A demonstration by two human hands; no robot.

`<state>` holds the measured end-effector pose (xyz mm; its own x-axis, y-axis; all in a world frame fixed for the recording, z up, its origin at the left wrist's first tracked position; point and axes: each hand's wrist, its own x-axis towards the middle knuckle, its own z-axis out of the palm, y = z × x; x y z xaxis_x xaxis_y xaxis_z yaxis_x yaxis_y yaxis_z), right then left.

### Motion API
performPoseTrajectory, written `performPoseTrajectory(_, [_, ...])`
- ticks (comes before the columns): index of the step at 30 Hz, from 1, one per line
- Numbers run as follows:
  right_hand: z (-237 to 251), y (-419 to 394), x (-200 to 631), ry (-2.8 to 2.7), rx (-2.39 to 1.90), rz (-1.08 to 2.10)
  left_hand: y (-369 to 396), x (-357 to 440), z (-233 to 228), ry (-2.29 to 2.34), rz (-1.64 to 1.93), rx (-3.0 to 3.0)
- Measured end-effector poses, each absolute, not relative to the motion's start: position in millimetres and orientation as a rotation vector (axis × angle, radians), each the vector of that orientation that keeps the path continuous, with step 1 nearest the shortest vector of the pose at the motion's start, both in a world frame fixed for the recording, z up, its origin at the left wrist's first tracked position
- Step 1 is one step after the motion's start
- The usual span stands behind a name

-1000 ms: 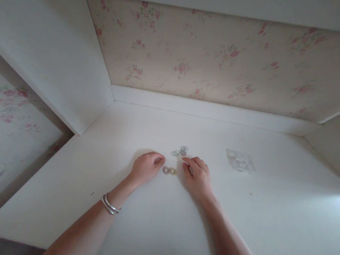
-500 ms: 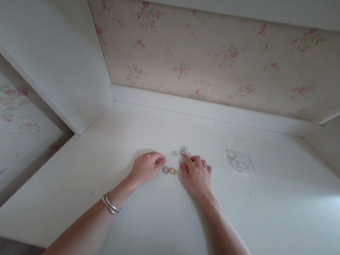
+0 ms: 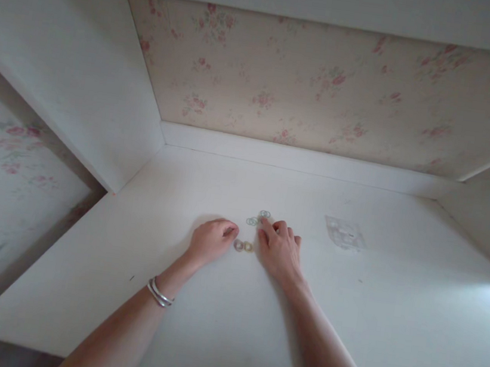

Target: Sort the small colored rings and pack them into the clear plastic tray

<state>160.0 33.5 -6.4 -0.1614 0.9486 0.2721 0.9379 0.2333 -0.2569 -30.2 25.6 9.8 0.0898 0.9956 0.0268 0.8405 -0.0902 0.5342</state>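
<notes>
On the white desk point(image 3: 204, 322), my left hand point(image 3: 211, 240) rests with thumb and fingertips pressed together; whatever they hold, if anything, is too small to make out. Just right of those fingertips lie a purplish ring-shaped band point(image 3: 238, 245) and a yellowish band point(image 3: 248, 246), side by side. Farther back is a small group of thin green bands point(image 3: 251, 221), with grey-green bands point(image 3: 264, 214) beside it. My right hand point(image 3: 281, 251) reaches in from the right, its index fingertip at the near edge of the grey-green bands. Its thumb is apart from the index finger and the other fingers are curled.
A clear plastic box point(image 3: 345, 233) with compartments lies to the right of my right hand. A small dark sliver point(image 3: 132, 278) is on the desk at left. White side panels and a flowered back wall point(image 3: 303, 83) enclose the desk.
My right hand has shifted slightly left, its index finger drawn in a little at the grey-green bands. My left hand has stayed in place.
</notes>
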Motion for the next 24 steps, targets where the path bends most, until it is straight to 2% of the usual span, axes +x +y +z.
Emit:
performPoseTrajectory(13, [-11.4, 34.2, 170.7, -1.995, -1.644, 0.121, 26.4, -31.2, 7.9, 1.781, 0.554, 1.987])
performPoseTrajectory(24, [-16.2, 41.0, 178.0, -1.683, -1.507, 0.415, 25.0, -31.4, 9.7, 1.778, 0.557, 1.980])
